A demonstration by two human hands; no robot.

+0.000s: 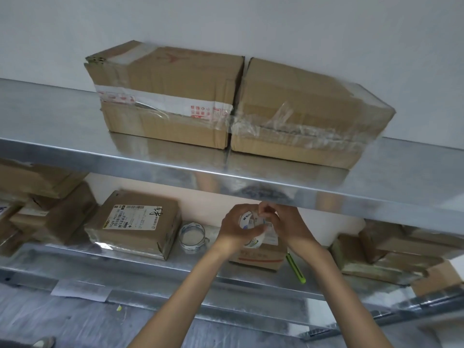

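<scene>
Tape roll (251,241) | gripped by left hand (232,228) fingers | right hand (283,222) fingers pinch its upper edge

White printed tape roll (254,241), held on edge

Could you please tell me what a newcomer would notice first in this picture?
Most striking are the hands meeting mid-frame under the upper shelf: the left hand grips a white tape roll, and the right hand pinches at it above a small box. Then come the left carton and right carton, taped, side by side on that shelf.
</scene>
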